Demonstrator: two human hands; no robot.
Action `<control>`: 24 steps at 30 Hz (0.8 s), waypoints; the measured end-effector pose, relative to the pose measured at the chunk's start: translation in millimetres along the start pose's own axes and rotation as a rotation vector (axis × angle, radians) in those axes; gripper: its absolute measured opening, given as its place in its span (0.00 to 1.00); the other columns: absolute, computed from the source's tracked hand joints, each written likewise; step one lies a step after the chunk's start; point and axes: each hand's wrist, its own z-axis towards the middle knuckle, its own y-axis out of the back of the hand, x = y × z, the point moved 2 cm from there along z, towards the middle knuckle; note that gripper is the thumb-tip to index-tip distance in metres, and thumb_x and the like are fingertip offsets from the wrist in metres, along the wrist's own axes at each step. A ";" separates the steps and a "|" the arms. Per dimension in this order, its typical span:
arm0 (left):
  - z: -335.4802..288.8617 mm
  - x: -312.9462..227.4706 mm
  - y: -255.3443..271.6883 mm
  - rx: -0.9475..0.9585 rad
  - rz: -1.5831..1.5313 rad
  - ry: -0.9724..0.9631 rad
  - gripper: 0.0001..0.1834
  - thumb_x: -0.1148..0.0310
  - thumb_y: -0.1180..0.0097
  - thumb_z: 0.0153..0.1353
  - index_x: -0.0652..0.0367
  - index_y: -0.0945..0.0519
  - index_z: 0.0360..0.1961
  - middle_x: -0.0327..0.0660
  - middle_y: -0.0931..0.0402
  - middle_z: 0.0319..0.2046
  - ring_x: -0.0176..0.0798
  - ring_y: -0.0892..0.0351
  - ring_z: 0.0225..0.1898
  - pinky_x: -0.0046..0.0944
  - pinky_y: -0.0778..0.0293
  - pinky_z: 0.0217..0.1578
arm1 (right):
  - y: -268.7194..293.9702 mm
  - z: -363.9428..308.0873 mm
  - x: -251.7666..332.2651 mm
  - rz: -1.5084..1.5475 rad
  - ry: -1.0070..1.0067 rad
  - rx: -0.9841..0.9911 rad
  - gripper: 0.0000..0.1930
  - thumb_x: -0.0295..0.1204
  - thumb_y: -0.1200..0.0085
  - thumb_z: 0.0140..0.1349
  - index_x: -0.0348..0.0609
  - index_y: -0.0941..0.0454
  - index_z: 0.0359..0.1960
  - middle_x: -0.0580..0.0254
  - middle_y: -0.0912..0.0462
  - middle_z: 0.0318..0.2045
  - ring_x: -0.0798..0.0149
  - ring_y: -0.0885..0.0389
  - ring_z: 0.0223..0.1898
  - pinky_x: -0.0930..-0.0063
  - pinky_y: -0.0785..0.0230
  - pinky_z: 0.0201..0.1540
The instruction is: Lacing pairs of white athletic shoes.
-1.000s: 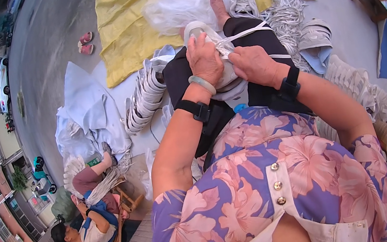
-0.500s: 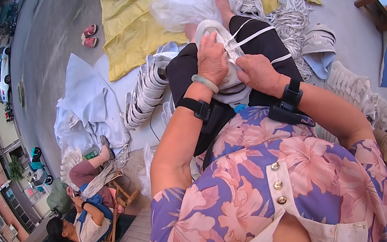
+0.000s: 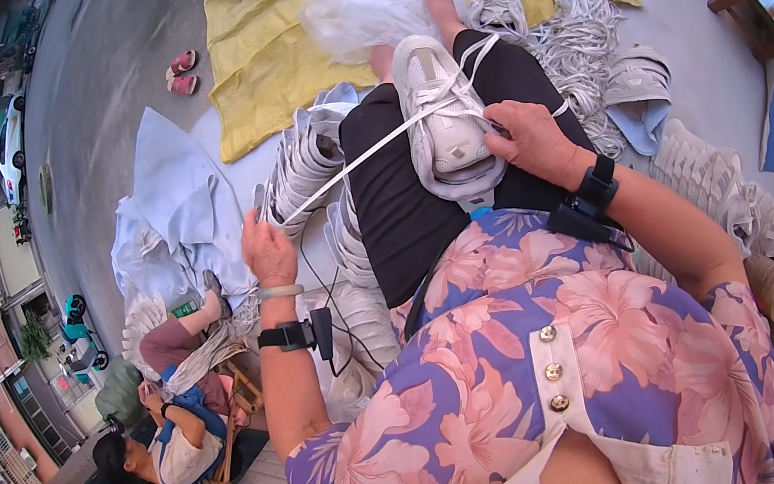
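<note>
A white-grey sneaker (image 3: 455,148) rests on my lap between my thighs, its toe pointing away from me. Out to the left, my left hand (image 3: 268,253) is closed on a white shoelace (image 3: 346,173), which stretches taut from the shoe's eyelets. My right hand (image 3: 533,140) lies against the right side of the shoe near its tongue, with fingers curled at the edge; what they pinch is hidden. Another loop of lace hangs over my right thigh.
Nested shoe uppers (image 3: 300,170) lie left of my legs. A heap of white laces (image 3: 578,39) and more uppers (image 3: 636,86) sit on the right. Beyond are a yellow sheet (image 3: 261,54) and clear plastic (image 3: 370,6). A seated person (image 3: 179,432) works at lower left.
My left hand has moved from the top of the shoe far out to the left, drawing the shoelace tight. My right hand has shifted slightly right along the shoe.
</note>
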 end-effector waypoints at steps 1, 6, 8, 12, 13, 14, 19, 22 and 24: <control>-19.4 45.3 15.2 -0.047 0.237 0.096 0.04 0.75 0.52 0.47 0.65 0.30 0.23 0.55 0.31 0.47 0.58 0.32 0.47 0.47 0.36 0.48 | -1.2 -0.8 -2.4 0.011 0.023 -0.017 0.09 0.32 0.51 0.49 0.38 0.29 0.26 0.50 0.27 0.23 0.47 0.26 0.29 0.58 0.33 0.33; -80.3 142.5 74.0 0.188 0.519 0.923 0.08 0.73 0.50 0.47 0.63 0.23 0.29 0.52 0.27 0.43 0.57 0.28 0.44 0.49 0.35 0.48 | 3.7 5.2 -1.3 -0.037 0.035 0.017 0.12 0.36 0.48 0.49 0.37 0.28 0.26 0.50 0.25 0.22 0.49 0.24 0.27 0.61 0.32 0.31; -77.6 130.2 66.6 0.204 0.577 0.878 0.09 0.72 0.49 0.46 0.61 0.22 0.30 0.51 0.27 0.42 0.56 0.27 0.44 0.50 0.35 0.47 | 9.8 11.2 -1.8 0.160 -0.219 0.115 0.17 0.40 0.46 0.50 0.34 0.27 0.27 0.50 0.23 0.20 0.51 0.23 0.24 0.64 0.31 0.28; -17.0 27.1 2.3 0.259 0.244 0.392 0.11 0.68 0.43 0.45 0.57 0.24 0.33 0.49 0.27 0.44 0.53 0.28 0.45 0.48 0.34 0.45 | 3.2 34.0 -24.5 0.406 -0.541 0.062 0.17 0.34 0.47 0.50 0.30 0.29 0.35 0.48 0.23 0.19 0.53 0.22 0.20 0.66 0.30 0.25; -15.4 25.3 -19.7 0.013 0.105 0.125 0.15 0.67 0.40 0.44 0.57 0.26 0.34 0.48 0.27 0.45 0.52 0.29 0.46 0.48 0.35 0.46 | -1.5 43.7 -23.6 0.334 -0.503 0.047 0.17 0.30 0.49 0.50 0.32 0.31 0.40 0.48 0.23 0.18 0.53 0.22 0.20 0.67 0.30 0.25; 5.5 -12.3 -31.8 -0.014 -0.007 0.038 0.15 0.68 0.40 0.43 0.57 0.25 0.35 0.48 0.27 0.45 0.52 0.29 0.46 0.48 0.36 0.46 | -2.2 48.2 -27.1 0.317 -0.507 0.045 0.17 0.30 0.49 0.50 0.32 0.31 0.40 0.48 0.23 0.18 0.53 0.22 0.20 0.67 0.30 0.25; 58.4 -143.7 -57.5 0.020 -0.367 -0.260 0.11 0.69 0.43 0.50 0.60 0.23 0.36 0.49 0.27 0.45 0.52 0.28 0.45 0.43 0.33 0.46 | -7.5 55.5 -31.3 0.232 -0.298 -0.039 0.13 0.26 0.52 0.53 0.40 0.29 0.41 0.58 0.26 0.21 0.65 0.26 0.19 0.75 0.33 0.22; 74.3 -180.3 -69.5 0.202 -0.285 -0.313 0.09 0.64 0.47 0.52 0.60 0.24 0.27 0.46 0.26 0.29 0.51 0.27 0.34 0.48 0.32 0.36 | -5.4 55.1 -23.6 0.350 -0.372 -0.119 0.09 0.25 0.54 0.55 0.41 0.28 0.38 0.63 0.26 0.20 0.70 0.26 0.19 0.78 0.33 0.22; 70.9 -189.3 -77.0 0.140 -0.238 -0.317 0.09 0.64 0.48 0.52 0.60 0.25 0.25 0.46 0.27 0.26 0.52 0.27 0.33 0.49 0.33 0.35 | -6.6 52.5 -22.7 0.451 -0.422 -0.212 0.07 0.26 0.54 0.55 0.42 0.26 0.34 0.57 0.23 0.20 0.64 0.23 0.19 0.73 0.31 0.26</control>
